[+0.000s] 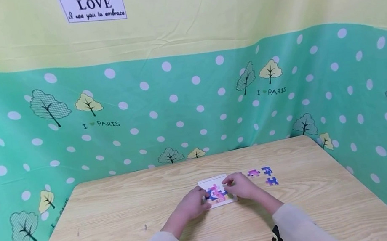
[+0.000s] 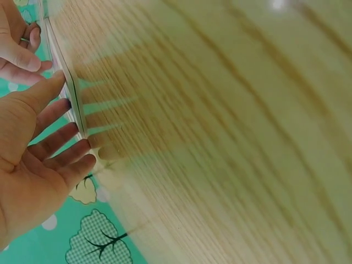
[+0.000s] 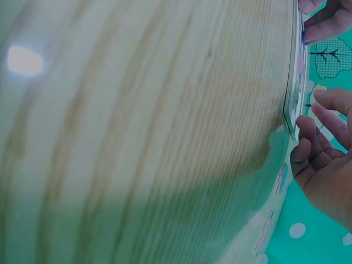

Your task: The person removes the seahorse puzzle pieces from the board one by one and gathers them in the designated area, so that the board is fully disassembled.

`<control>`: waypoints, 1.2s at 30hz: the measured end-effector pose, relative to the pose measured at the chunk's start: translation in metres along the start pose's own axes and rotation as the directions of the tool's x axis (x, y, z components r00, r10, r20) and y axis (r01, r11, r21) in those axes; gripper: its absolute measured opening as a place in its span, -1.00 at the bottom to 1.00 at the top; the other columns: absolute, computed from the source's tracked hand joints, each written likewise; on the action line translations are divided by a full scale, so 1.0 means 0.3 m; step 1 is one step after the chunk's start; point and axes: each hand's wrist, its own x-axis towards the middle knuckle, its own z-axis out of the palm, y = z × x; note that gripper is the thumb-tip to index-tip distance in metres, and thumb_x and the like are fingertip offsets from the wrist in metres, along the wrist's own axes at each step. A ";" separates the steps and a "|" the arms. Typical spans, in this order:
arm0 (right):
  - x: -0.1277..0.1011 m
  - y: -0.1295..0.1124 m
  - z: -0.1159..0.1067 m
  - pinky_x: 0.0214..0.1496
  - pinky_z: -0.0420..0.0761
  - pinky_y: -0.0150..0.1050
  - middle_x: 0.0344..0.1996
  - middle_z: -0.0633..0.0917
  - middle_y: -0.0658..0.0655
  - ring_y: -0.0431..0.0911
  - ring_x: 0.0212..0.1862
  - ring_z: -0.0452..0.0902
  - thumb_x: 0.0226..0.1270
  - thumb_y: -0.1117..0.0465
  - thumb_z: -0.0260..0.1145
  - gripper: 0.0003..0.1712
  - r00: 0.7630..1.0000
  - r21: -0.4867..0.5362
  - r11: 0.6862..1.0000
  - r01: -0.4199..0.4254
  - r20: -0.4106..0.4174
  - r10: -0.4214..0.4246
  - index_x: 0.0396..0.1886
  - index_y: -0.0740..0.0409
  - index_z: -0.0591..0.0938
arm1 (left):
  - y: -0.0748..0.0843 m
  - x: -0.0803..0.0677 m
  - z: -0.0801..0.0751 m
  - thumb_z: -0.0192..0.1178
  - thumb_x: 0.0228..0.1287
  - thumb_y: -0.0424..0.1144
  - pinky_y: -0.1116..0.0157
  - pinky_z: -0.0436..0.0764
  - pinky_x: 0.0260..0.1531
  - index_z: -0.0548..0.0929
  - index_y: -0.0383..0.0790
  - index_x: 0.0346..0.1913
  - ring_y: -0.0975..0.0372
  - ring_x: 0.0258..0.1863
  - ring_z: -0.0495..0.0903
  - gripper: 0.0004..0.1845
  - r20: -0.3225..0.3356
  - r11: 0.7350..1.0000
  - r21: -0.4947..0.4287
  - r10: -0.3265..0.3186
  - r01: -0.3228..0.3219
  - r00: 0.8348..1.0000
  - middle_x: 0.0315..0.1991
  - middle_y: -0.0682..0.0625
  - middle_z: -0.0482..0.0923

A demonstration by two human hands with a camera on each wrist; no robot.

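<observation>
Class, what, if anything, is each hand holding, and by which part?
The left hand touches the puzzle tray at its left side; a firm grip cannot be told. Nothing shows held in the right hand.

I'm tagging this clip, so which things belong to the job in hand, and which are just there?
In use: puzzle tray; pieces in it; loose pieces to its right; left hand, touching the tray; right hand, at its right side.

Surroundings: wooden table; patterned backdrop; black wrist gear; dark speck, too small to identify.
</observation>
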 end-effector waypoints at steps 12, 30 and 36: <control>0.021 -0.013 0.039 -0.46 0.53 -0.36 -0.34 0.58 0.11 -0.14 -0.39 0.44 0.17 0.24 0.31 -0.64 0.999 0.033 0.999 -0.031 0.030 0.030 -0.03 0.27 0.61 | -0.001 -0.003 -0.001 0.29 0.14 -0.15 0.19 0.60 -0.03 0.61 -0.28 -0.06 0.16 -0.20 0.55 -0.65 -0.021 0.999 -0.007 0.033 -0.034 0.999 -0.10 -0.08 0.51; 0.040 -0.012 0.068 -0.15 0.55 -0.23 -0.30 0.55 0.10 -0.10 -0.23 0.43 0.07 0.18 0.41 -0.61 0.999 -0.016 0.999 -0.049 -0.005 0.049 -0.09 0.24 0.65 | -0.006 0.004 0.002 0.29 0.14 -0.14 0.18 0.59 0.01 0.61 -0.25 -0.06 0.18 -0.19 0.53 -0.65 -0.009 1.000 -0.027 -0.002 0.002 1.000 -0.13 -0.02 0.50; 0.042 -0.007 0.073 -0.10 0.57 -0.18 -0.26 0.56 0.12 -0.08 -0.19 0.45 0.06 0.18 0.41 -0.62 0.997 -0.018 0.997 -0.072 -0.007 0.072 -0.09 0.21 0.66 | -0.006 0.009 0.004 0.29 0.14 -0.14 0.20 0.59 -0.02 0.61 -0.25 -0.06 0.21 -0.23 0.52 -0.65 -0.001 1.000 -0.026 -0.003 0.003 1.000 -0.17 0.00 0.49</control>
